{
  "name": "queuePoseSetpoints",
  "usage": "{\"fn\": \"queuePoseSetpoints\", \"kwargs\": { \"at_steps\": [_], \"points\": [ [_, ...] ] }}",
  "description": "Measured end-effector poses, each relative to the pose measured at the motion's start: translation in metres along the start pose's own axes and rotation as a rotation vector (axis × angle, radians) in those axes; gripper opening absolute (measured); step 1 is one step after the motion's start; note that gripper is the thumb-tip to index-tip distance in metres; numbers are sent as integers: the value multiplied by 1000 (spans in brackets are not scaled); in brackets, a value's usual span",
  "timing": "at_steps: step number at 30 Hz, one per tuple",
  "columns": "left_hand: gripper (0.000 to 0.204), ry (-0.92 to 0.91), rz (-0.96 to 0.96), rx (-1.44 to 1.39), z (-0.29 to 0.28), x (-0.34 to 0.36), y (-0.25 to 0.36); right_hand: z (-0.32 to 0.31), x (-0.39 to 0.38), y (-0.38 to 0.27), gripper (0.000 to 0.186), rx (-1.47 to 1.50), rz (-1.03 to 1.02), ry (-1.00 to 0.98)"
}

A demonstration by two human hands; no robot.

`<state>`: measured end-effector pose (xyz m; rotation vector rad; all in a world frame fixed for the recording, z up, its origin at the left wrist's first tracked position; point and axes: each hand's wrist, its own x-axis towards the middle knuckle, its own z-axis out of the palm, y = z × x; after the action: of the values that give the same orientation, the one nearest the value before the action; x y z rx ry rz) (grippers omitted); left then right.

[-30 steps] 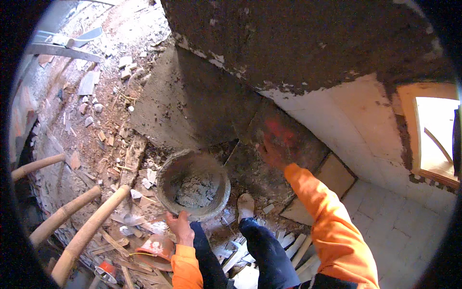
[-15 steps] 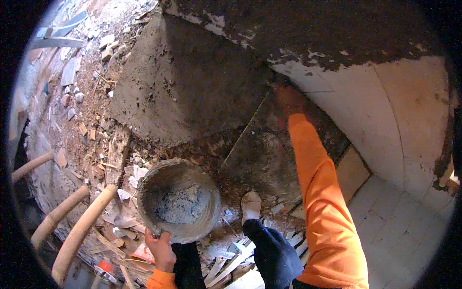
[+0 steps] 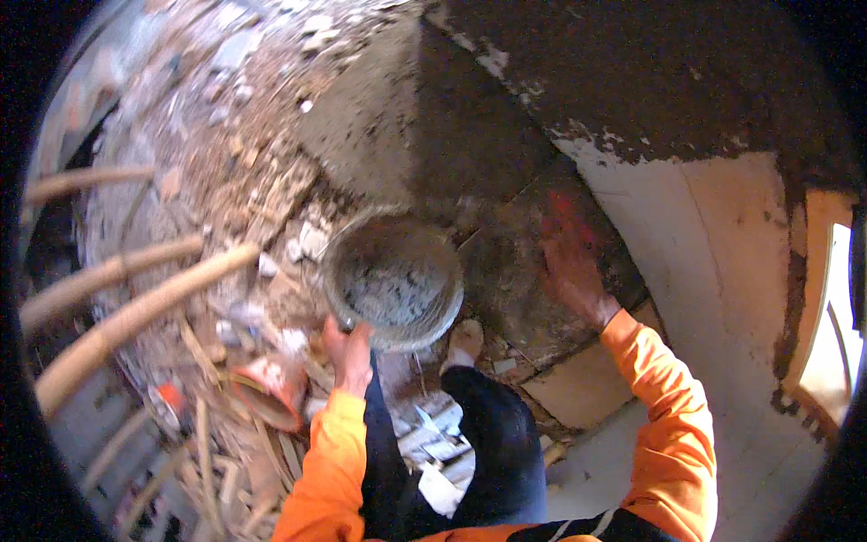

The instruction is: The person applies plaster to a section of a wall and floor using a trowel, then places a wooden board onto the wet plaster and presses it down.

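Note:
A round mortar bucket (image 3: 447,312), its inside coated grey, holds a small amount of crumbly grey mortar (image 3: 393,287). My left hand (image 3: 348,352) grips its near rim, thumb on top. To the right, my right hand (image 3: 573,266) is stretched out over a dark, flat slab (image 3: 510,294); its fingers look extended and apart, with a blurred reddish patch at their ends. I see no tool in it. Whether the palm touches the slab is unclear.
A pale wall (image 3: 668,208), coated dark above, rises at the right. Curved wooden poles (image 3: 144,321) reach in from the left. An orange container (image 3: 271,388) lies among rubble and wood scraps. A tan tile (image 3: 582,384) lies near my right forearm.
My right hand has drawn back toward me from the slab's far corner by the wall. My left hand stays on the bucket rim. The whole view has shifted.

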<state>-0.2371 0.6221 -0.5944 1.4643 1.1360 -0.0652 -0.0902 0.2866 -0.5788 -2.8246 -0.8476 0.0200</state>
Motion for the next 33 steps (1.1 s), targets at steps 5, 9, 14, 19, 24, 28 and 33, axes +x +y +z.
{"fn": "queuePoseSetpoints", "kwargs": {
  "at_steps": [5,9,14,19,24,28,33],
  "points": [
    [25,18,102,-253,-39,-54,1,-31,9,-98,53,-10,-138,-752],
    [19,102,123,-203,-43,-83,-8,23,-1,-131,53,322,-110,-1076],
    [22,146,58,-274,-100,-92,-50,76,-82,-238,55,1013,17,-1078],
    [23,193,42,-171,-161,-74,-100,34,-34,-328,38,477,-226,-1018],
    [24,210,13,-374,-215,-13,-181,107,-23,-401,25,99,-412,-925],
    [30,204,-52,-553,-227,37,-262,183,-69,-436,31,26,-322,-1152],
    [37,304,-290,-374,-290,16,-372,184,-74,-536,25,216,-17,-1192]
  ]
}}
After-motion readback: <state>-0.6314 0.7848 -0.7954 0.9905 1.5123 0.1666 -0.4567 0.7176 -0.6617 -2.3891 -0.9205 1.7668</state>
